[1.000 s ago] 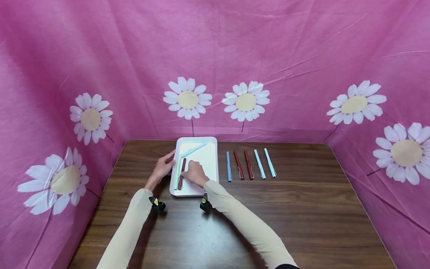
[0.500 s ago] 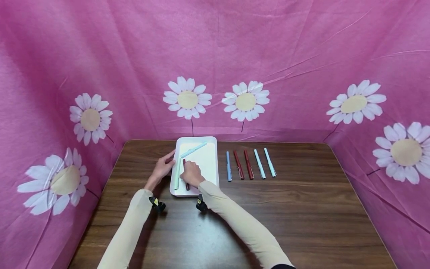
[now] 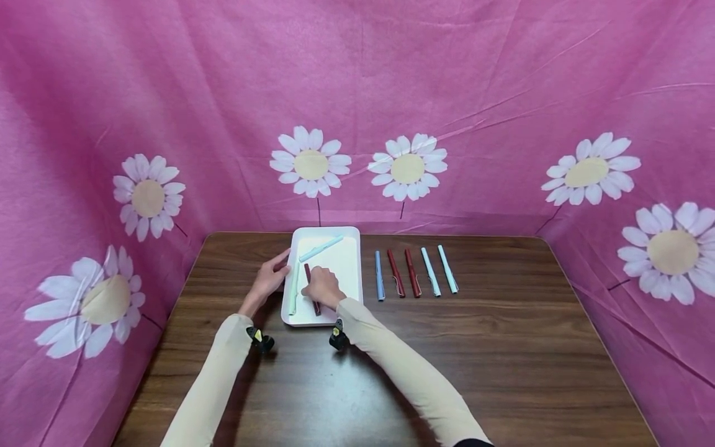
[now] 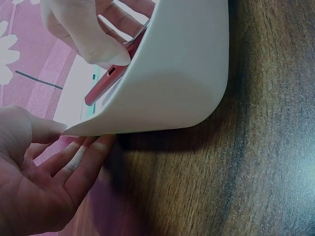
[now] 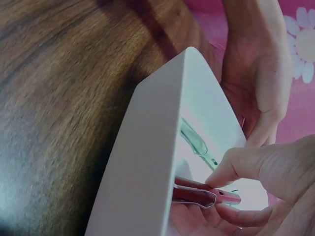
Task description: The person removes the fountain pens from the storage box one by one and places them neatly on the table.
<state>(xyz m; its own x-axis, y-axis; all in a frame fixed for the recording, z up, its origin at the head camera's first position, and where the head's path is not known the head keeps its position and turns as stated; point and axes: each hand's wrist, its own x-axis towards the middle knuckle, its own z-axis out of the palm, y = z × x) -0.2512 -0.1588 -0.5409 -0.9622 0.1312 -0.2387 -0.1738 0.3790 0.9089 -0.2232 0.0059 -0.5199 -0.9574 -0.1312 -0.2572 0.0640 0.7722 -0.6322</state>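
A white tray (image 3: pixel 347 264) lies near the back of the table. My left hand (image 3: pixel 270 278) holds its left side, thumb on the rim and fingers along the outside, as the left wrist view (image 4: pixel 51 172) shows the same hand. Inside the tray my right hand (image 3: pixel 324 287) pinches a dark red pen (image 3: pixel 306 270) with a metal clip; thumb and fingers grip it in the right wrist view, where the red pen (image 5: pixel 197 193) lies low in the tray. Left of it lies a pale green pen (image 3: pixel 293 290). A light blue pen (image 3: pixel 321 248) slants across the tray's far end.
Right of the tray, several pens form a row on the wooden table (image 3: pixel 503 347): a blue pen (image 3: pixel 380 276), two dark red pens (image 3: pixel 396 273), and light blue pens (image 3: pixel 431 272) at the right end. A pink flowered cloth (image 3: pixel 475 81) hangs behind and at both sides.
My right hand has shifted the dark red pen rightward, away from the green pen, and its near end now slants to the right. The left hand has stayed on the tray.
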